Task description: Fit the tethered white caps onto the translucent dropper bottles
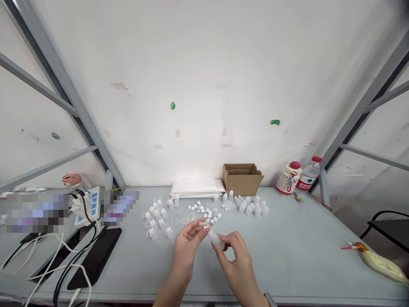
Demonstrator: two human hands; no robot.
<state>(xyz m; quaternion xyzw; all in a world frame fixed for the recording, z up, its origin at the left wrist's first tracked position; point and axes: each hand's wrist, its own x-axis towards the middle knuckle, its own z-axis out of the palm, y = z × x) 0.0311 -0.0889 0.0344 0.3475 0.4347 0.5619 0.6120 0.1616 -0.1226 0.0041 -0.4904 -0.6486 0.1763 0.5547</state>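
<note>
Between my hands, above the grey table, is a small translucent squeeze bottle [216,239], tilted with its top toward the left. My right hand [234,251] pinches the bottle's body near its base. Fingers of my left hand [191,238] are closed at the bottle's top, around a small white cap or strap that is partly hidden. Just beyond lie loose white caps [209,212] and thin white straps [188,219]. Several capped bottles [153,232] stand to the left, and a group of bottles without visible caps [249,208] stands to the right.
A cardboard box [244,183] and a stack of white packets [196,187] sit against the wall. At the back right are a red-lidded jar [288,177] and a water bottle [308,175]. A power strip [92,207], cables and a black phone [96,258] occupy the left side.
</note>
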